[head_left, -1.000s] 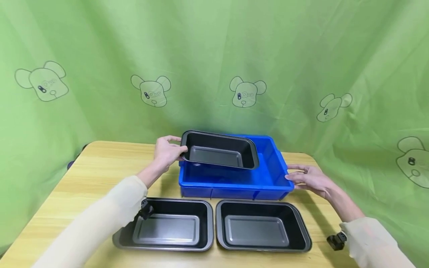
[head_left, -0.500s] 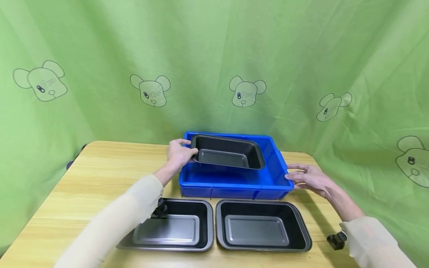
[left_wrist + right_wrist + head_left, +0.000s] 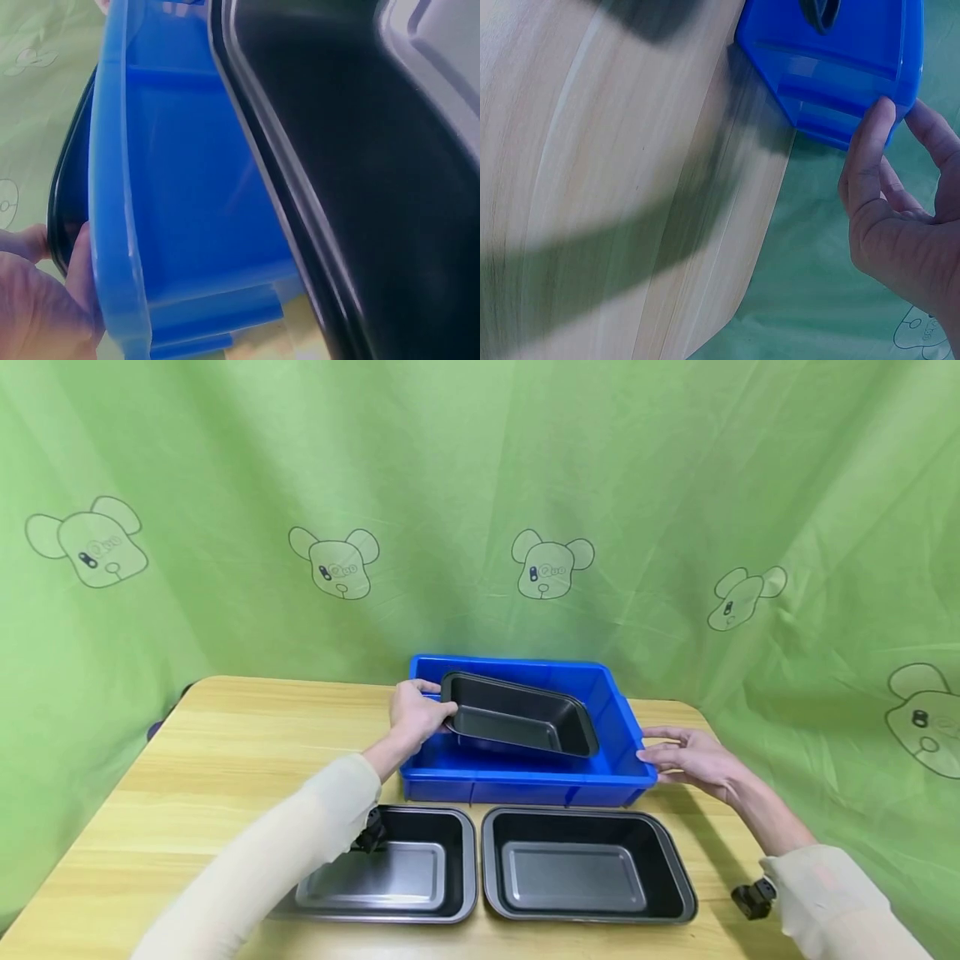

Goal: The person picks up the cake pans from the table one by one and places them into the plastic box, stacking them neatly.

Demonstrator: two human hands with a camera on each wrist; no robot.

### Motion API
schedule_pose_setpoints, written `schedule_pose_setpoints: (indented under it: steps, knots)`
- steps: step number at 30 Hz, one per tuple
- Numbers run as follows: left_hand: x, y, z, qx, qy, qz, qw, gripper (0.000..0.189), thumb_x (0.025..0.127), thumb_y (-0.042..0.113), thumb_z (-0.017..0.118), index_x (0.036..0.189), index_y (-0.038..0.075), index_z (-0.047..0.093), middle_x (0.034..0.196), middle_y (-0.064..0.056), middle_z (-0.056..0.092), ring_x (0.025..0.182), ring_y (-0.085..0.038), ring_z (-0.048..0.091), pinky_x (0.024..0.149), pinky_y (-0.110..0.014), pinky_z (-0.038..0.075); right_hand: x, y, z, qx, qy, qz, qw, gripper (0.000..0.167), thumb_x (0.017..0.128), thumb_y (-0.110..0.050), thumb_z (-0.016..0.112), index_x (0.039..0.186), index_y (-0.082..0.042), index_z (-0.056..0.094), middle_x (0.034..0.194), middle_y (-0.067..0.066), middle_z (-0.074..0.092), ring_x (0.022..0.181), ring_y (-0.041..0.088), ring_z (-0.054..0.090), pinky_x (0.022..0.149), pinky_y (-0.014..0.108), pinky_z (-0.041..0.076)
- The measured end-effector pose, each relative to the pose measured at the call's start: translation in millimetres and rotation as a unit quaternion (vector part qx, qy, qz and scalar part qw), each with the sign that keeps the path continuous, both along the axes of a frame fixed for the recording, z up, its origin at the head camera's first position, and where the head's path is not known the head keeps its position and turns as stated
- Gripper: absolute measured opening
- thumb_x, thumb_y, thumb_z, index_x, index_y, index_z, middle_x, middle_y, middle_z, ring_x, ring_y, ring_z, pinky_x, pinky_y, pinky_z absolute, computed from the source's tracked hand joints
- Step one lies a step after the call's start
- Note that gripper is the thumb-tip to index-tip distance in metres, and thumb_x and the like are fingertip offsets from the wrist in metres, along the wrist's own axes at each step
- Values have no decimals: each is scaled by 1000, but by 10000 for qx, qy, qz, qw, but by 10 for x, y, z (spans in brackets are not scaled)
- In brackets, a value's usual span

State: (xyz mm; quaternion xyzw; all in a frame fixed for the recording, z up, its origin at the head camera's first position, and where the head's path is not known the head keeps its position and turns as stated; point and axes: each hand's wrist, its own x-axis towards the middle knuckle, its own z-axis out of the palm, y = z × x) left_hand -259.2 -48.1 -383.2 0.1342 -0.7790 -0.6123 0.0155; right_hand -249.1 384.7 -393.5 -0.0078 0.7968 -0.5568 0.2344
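A dark loaf pan (image 3: 517,718) hangs tilted inside the blue plastic bin (image 3: 525,789), its right end lower than its left. My left hand (image 3: 417,713) pinches the pan's left rim, thumb over the inner edge; in the left wrist view that hand (image 3: 45,300) shows behind the bin's wall. At the bin's right side, my right hand (image 3: 693,762) holds the rim between thumb and fingers. The right wrist view has this hand (image 3: 907,217) at the bin's corner. Whether the pan touches the bin's floor, I cannot tell.
Two more loaf pans stand side by side before the bin: a left pan (image 3: 405,877), partly covered by my left sleeve (image 3: 285,852), and a right pan (image 3: 573,877). All rests on a wooden table (image 3: 285,718). A green curtain (image 3: 450,485) hangs close behind.
My left hand has carried the loaf pan rightward and down, from above the bin's left edge into the bin. The right hand has stayed on the bin's rim.
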Motion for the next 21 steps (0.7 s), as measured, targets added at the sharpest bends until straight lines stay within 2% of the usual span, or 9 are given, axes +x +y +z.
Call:
schedule_pose_setpoints:
  steps: [8,13,21]
  knots:
    - [31,22,-8,-256,-114,-146,9995,41,83,-2,80,123,-1,69,107,-30,78,66,-31,79,61,-36,68,2,3,1,-59,-5,25,10000,79,104,-13,66,161,13,18,102,-7,81,93,12,78,86,29,68]
    - [39,25,6,-353,-309,-244,9986,41,82,-4,82,121,-2,69,116,-29,75,66,-29,79,63,-35,69,-13,8,-2,0,7,8,10000,79,104,-14,66,161,13,18,102,-7,81,93,12,78,86,29,68]
    - [54,30,98,-458,-454,-642,9959,47,80,-10,81,126,-6,69,131,-30,68,81,-37,81,60,-30,68,-17,9,-4,45,27,23,10000,79,104,-14,66,161,13,18,102,-7,81,93,12,78,86,28,68]
